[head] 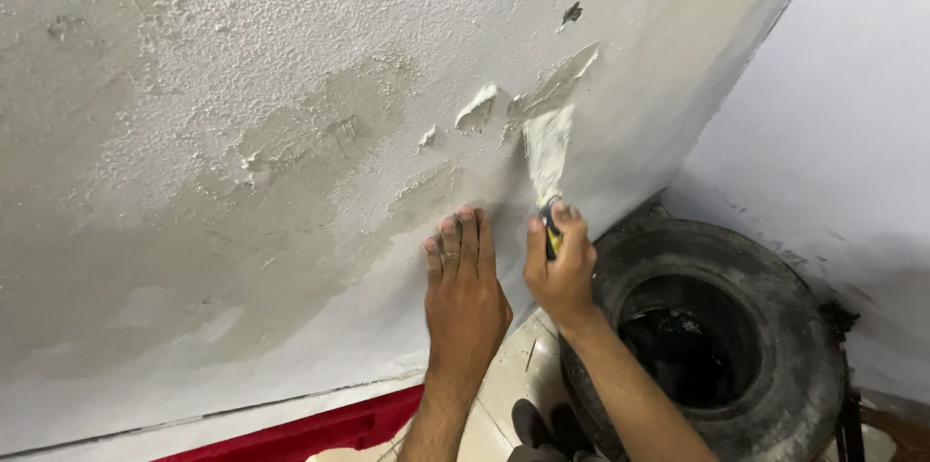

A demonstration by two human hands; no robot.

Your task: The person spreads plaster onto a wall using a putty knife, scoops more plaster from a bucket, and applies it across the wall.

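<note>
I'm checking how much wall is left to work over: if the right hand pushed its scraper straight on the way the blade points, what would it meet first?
The right hand points the putty-covered scraper blade up the wall; first in line seems the patch of peeling grey-white paint, depth unclear.

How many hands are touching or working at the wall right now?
2. The left hand lies flat, palm against the rough white plaster wall. The right hand beside it grips a yellow-handled putty scraper whose blade presses on the peeling patch. No other hands are visible.
</note>
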